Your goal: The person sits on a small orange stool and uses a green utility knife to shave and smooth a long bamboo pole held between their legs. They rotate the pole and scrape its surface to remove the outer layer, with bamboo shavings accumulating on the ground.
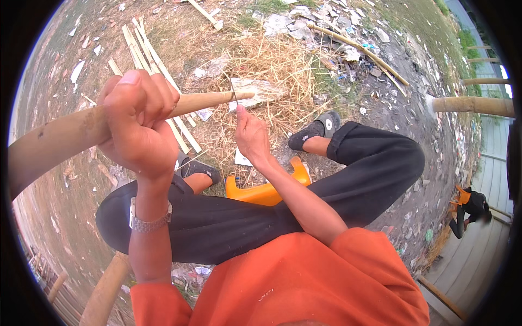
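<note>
A bamboo pole (204,100) is lying crosswise in front of the person, above the ground and over the left knee's side, running from the left rim of the view to near the middle. It is showing a smooth tan skin with a few dark spots toward the thick, near end, and it is looking slimmer toward the far end, where the tip is appearing paler. The left hand (138,122) is gripping the pole in a tight fist, thumb folded on top. The right hand (253,135) is pinching the lower end of a thin, dark blade (234,89), its fingers curled in; the blade is standing across the pole just short of the tip. A wristwatch (151,224) is circling the left wrist. Below the hands, an orange plastic piece (261,194) is showing between the legs in dark trousers (228,225), and dark shoes (315,130) are resting on the ground. Beyond the tip, dry straw (283,62) is spreading; pale split strips (147,51) are lying to the left, and another pole (356,46) is lying among scraps at upper right. Far right, another person (476,206) is bending forward.
</note>
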Action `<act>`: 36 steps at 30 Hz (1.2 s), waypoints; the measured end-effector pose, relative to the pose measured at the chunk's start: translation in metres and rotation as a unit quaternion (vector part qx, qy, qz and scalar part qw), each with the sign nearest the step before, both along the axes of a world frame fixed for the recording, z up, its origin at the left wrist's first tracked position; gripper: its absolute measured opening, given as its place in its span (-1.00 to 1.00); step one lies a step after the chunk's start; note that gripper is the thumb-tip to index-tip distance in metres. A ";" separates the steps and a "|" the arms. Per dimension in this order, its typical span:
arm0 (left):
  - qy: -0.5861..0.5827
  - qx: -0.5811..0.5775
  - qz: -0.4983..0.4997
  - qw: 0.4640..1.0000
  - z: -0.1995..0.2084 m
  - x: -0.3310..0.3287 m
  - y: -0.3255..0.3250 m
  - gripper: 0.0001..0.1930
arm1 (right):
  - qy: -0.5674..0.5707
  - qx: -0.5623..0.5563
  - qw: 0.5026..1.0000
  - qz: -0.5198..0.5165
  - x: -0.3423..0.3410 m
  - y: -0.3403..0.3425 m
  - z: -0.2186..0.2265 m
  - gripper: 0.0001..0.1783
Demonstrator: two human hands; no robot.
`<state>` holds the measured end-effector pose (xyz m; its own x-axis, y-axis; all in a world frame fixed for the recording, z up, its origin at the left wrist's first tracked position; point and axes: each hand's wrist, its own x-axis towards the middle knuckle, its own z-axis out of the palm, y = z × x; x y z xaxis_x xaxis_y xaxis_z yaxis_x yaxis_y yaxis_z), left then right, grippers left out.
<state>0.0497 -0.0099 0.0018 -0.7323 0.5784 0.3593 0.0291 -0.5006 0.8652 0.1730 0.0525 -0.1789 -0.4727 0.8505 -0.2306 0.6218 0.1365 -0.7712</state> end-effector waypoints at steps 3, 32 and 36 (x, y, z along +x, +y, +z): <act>-0.008 0.001 0.017 1.000 0.003 0.004 0.003 -0.64 | -0.051 -0.020 0.998 -0.010 0.001 0.008 -0.027 -0.32; -0.017 -0.005 0.055 0.998 0.005 -0.003 0.006 -0.64 | -0.145 -0.022 0.988 0.040 0.009 0.043 -0.040 -0.31; -0.013 -0.011 0.048 0.999 0.003 -0.007 0.002 -0.64 | -0.065 -0.029 0.995 0.067 0.007 0.037 -0.012 -0.29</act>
